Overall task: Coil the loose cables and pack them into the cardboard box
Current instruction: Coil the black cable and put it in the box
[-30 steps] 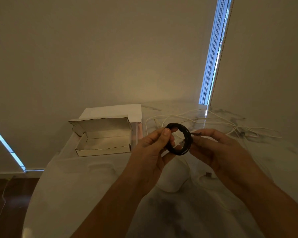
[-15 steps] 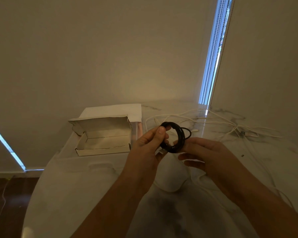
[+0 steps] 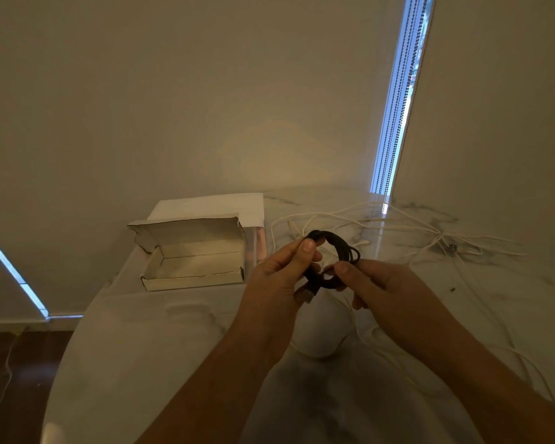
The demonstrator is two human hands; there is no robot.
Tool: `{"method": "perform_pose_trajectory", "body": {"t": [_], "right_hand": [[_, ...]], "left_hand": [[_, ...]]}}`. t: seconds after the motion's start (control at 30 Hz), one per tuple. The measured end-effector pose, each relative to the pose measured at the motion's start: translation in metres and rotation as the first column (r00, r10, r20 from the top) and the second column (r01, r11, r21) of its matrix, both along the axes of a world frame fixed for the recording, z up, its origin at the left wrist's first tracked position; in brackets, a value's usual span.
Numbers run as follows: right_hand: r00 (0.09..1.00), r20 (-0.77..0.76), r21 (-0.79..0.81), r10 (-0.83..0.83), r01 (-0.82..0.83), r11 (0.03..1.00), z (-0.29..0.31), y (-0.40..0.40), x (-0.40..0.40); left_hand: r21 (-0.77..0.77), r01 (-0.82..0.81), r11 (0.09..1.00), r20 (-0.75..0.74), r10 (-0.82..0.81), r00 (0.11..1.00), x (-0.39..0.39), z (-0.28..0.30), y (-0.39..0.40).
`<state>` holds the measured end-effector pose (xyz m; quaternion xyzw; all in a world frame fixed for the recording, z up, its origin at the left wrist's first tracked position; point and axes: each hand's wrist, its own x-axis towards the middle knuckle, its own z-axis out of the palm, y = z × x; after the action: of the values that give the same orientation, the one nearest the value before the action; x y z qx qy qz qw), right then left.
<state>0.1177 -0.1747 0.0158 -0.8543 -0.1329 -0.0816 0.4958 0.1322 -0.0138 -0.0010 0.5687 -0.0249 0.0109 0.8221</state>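
A coiled black cable (image 3: 337, 251) is held up over the marble table between both hands. My left hand (image 3: 279, 280) pinches the coil's top with thumb and fingers, and the cable's plug end (image 3: 308, 294) sticks out below that hand. My right hand (image 3: 385, 286) pinches the coil's lower right side. The open cardboard box (image 3: 189, 277) sits to the left of the hands with its lid flap standing up; what I see of its inside holds nothing. Loose white cables (image 3: 407, 232) lie tangled across the far right of the table.
The marble table (image 3: 141, 347) has a rounded left edge above a dark wooden floor. A white sheet (image 3: 212, 205) lies behind the box. A white rounded object (image 3: 321, 331) sits under my hands. The wall and a window blind stand close behind.
The right hand has moved from the coil's right side to its lower edge, tucking the cable end through. The plug now hangs out below my left hand.
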Motion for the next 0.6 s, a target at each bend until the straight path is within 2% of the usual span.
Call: {"method": "perform_pose_trajectory", "body": {"t": [0.2, 0.37, 0.6], "right_hand": [[0.993, 0.058, 0.141, -0.106, 0.097, 0.985, -0.003, -0.0055, 0.0033], [0.999, 0.007, 0.121, -0.052, 0.051, 0.991, -0.0015, -0.0026, -0.0007], [0.993, -0.061, 0.191, -0.098, 0.108, 0.976, 0.0006, -0.0052, -0.0017]], "left_hand": [[-0.003, 0.006, 1.0, 0.018, -0.006, 1.0, -0.0005, 0.0002, -0.001], [0.042, 0.018, 0.999, 0.021, -0.018, 1.0, -0.0003, -0.0019, 0.0], [0.148, 0.029, 0.989, 0.084, -0.041, 0.996, -0.002, -0.0013, -0.0041]]}}
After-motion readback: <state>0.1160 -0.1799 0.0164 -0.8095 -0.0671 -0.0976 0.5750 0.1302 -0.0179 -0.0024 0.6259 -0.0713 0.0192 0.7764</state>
